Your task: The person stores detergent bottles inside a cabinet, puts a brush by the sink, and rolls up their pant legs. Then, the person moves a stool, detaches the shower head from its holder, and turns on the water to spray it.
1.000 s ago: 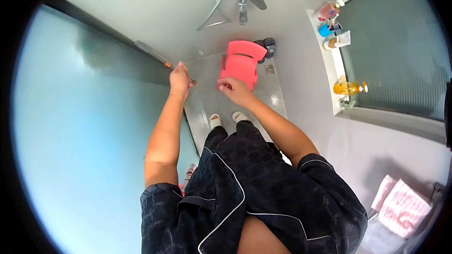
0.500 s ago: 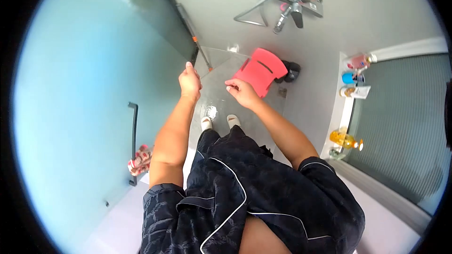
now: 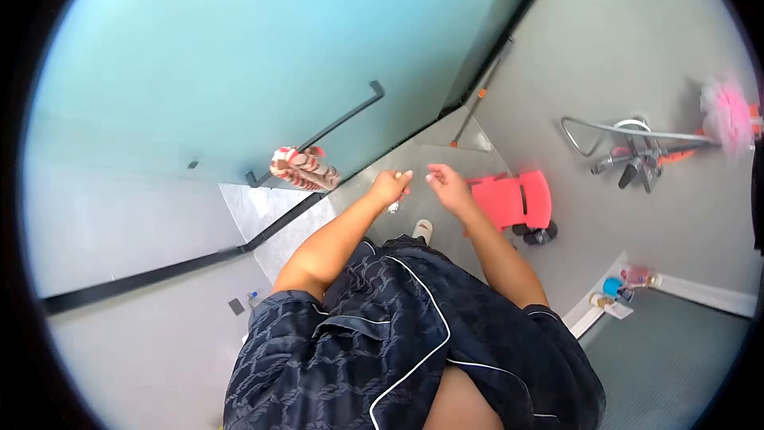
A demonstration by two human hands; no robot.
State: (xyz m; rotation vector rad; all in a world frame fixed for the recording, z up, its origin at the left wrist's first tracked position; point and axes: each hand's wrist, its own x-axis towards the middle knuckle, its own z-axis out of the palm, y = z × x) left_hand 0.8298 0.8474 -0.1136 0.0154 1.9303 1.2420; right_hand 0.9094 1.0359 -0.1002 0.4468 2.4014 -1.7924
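Observation:
My left hand [image 3: 390, 189] is held out in front of my body, its fingers curled in and the thumb pointing forward; whether anything is inside cannot be made out. Just to its right is my right hand [image 3: 449, 186], fingers loosely bent and apart, holding nothing visible. The two hands do not touch. Beyond my right hand stands a red plastic chair [image 3: 517, 201] on the grey floor. A patterned cloth [image 3: 304, 167] hangs on the black handle [image 3: 342, 119] of the frosted glass door, left of my left hand.
A squeegee pole [image 3: 482, 94] leans in the corner. Chrome shower fittings [image 3: 637, 155] and a pink bath puff [image 3: 728, 115] are on the right wall. Dark slippers [image 3: 538, 233] lie by the chair. Bottles [image 3: 637, 276] line the window ledge. A black track [image 3: 274, 227] crosses the floor.
The view has swung to the left, bringing the door handle and cloth nearer the middle, while the chair and shower fittings shift right. Both hands stay in front of me, closer together.

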